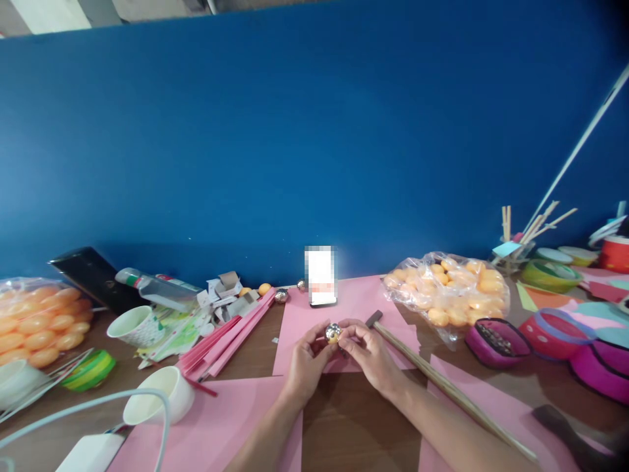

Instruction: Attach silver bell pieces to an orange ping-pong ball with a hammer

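Observation:
My left hand (305, 364) and my right hand (369, 352) meet over a pink paper sheet (299, 328) on the wooden table. Together they pinch a small shiny silver and gold ball (333, 333) between their fingertips. Both hands have their fingers curled round it. A small hammer with a long wooden handle (442, 382) lies just to the right of my right hand, its head near my knuckles.
A clear bag of orange balls (449, 290) lies at the right, another bag (42, 320) at the left. A phone (321, 276) leans on the blue wall. White cups (160, 394), pink strips (230, 337), loose silver balls (282, 296) and coloured bowls (555, 334) surround the hands.

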Demonstrator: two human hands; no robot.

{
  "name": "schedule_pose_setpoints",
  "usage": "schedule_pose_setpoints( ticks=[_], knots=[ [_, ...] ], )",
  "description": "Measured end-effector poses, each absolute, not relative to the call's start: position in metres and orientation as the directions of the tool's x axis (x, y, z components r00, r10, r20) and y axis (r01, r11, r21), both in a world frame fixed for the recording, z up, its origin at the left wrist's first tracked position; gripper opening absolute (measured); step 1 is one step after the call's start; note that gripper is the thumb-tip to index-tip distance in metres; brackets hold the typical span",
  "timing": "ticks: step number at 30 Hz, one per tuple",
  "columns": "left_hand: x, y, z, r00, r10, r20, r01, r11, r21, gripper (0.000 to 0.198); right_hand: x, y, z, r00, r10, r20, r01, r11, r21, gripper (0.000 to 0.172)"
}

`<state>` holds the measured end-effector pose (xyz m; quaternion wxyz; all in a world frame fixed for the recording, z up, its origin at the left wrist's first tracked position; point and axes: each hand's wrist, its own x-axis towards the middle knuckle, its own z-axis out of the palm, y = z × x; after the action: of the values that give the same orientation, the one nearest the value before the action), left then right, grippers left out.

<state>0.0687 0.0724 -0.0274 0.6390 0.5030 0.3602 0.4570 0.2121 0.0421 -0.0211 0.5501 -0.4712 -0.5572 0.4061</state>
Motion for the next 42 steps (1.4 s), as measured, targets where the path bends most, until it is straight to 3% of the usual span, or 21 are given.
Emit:
schedule_pose_setpoints(
  ticks=[42],
  knots=[
    [0.069, 0.0728, -0.028, 0.281, 0.959, 0.034, -0.232, 0.033, 0.972, 0.049, 0.2121, 0.0402, -0.0162, 0.028, 0.978, 0.208, 0.139, 0.202, -0.97, 0.016]
  ],
)
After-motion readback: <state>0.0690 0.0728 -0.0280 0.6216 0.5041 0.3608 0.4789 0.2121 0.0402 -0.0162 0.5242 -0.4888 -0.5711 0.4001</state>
